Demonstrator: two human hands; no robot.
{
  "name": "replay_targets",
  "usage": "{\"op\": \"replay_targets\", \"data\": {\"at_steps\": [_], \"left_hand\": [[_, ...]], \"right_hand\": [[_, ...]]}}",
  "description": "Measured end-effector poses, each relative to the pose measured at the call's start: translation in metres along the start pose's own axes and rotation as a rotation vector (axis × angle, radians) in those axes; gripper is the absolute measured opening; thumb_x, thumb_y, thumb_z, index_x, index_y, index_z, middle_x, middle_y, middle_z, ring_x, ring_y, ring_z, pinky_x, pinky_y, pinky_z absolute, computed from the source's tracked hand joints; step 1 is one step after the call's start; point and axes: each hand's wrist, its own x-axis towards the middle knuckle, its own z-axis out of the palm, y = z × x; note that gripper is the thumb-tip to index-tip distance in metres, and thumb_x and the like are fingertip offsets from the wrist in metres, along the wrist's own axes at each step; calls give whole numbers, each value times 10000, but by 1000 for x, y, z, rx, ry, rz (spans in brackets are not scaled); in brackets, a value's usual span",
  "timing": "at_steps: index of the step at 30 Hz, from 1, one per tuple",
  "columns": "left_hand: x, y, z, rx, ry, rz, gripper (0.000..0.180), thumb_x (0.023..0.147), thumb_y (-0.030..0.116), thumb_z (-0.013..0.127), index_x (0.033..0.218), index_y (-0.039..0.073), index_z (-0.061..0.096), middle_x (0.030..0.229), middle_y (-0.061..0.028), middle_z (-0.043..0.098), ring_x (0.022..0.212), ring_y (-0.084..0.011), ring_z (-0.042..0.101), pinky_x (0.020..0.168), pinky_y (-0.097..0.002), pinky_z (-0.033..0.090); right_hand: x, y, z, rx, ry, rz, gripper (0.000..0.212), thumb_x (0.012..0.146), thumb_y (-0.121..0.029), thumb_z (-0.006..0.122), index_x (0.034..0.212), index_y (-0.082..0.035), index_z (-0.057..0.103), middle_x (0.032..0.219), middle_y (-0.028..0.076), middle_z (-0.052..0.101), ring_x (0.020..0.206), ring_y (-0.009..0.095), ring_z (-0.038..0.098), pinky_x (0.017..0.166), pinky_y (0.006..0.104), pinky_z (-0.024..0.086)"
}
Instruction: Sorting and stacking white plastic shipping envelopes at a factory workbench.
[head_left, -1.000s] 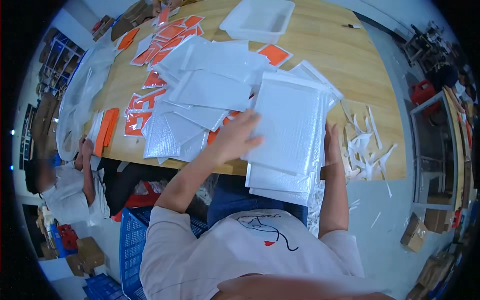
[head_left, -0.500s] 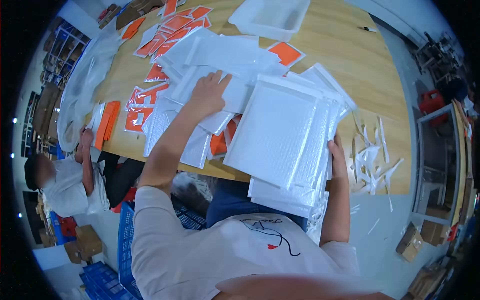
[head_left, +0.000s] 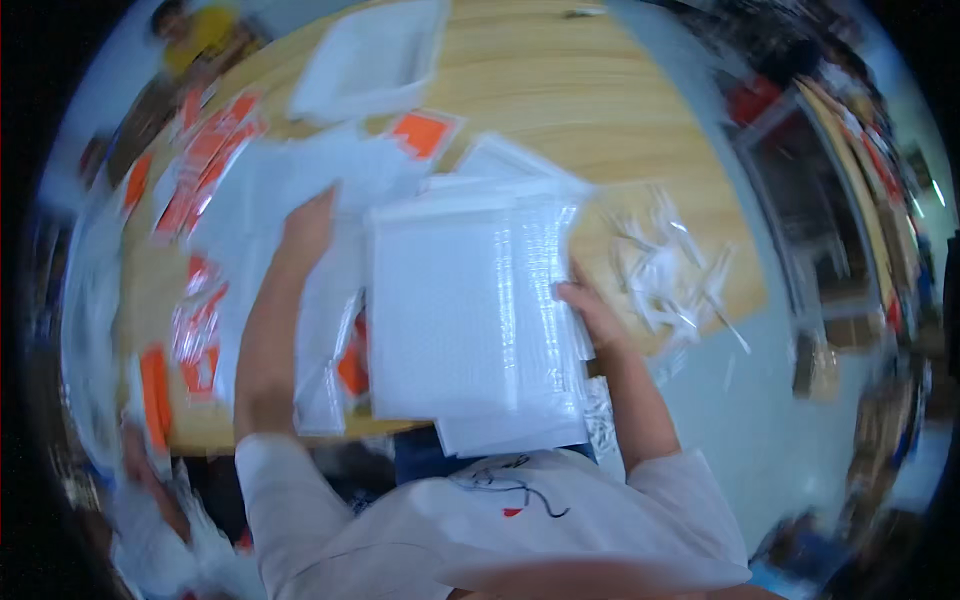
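A stack of white bubble mailers (head_left: 450, 310) lies in front of me, its near end sticking out over the table edge. My right hand (head_left: 592, 308) grips the stack's right edge, thumb on top, the other fingers mostly hidden beneath. My left hand (head_left: 312, 222) rests on a spread pile of white mailers (head_left: 270, 190) to the left; its fingers are smeared by motion, so I cannot tell their pose. Between the pile and the stack, an orange piece (head_left: 353, 365) shows. An orange card in a clear sleeve (head_left: 422, 135) lies beyond the stack.
A white plastic tub (head_left: 330, 75) stands at the far side. Orange printed packets (head_left: 205, 165) lie scattered at left. Peeled white strips (head_left: 665, 265) litter the right of the wooden table (head_left: 540, 80). A co-worker's arm (head_left: 150, 480) is at lower left; a person in yellow (head_left: 200, 40) is far left.
My view has swung to the right, so the table and stack appear farther left, and a person in yellow has come into view. My right hand still holds the stack.
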Motion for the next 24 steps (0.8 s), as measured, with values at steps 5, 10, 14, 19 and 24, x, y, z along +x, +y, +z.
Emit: {"op": "replay_targets", "data": {"at_steps": [5,10,14,19,24], "left_hand": [[-5,-25,11,12,-67,-120,306,827,95,492,1088,7,627,998,-159,668,871,-338,629,775,-388,502],[-1,-22,-11,9,11,-242,349,851,107,450,1150,-3,591,1054,-166,653,920,-340,616,795,-384,484],[-33,-42,-52,-108,160,-386,355,840,91,497,1172,-15,564,1051,-170,643,912,-337,604,810,-375,471],[-44,24,-146,-269,251,-499,338,834,5,522,1170,3,561,1012,-158,639,868,-315,602,799,-360,469],[-59,129,-211,-266,412,154,315,723,2,635,1037,31,637,1066,-90,655,966,-281,622,857,-350,482]], "right_hand": [[6,0,-4,52,-104,-40,879,795,-252,680,1437,75,177,1471,253,226,1326,325,294,1099,395,252],[10,8,-21,105,-188,-82,887,794,-294,693,1454,22,192,1499,207,208,1355,312,253,1113,372,221],[6,5,-12,39,-174,-62,901,801,-312,694,1455,30,176,1497,220,201,1320,311,315,1091,387,277],[16,18,-22,108,-153,-100,799,827,-199,665,1439,45,213,1414,230,356,1183,290,473,966,351,428],[5,8,-16,96,-80,-43,787,829,-206,650,1446,25,218,1403,243,369,1191,287,463,984,355,404]]}}
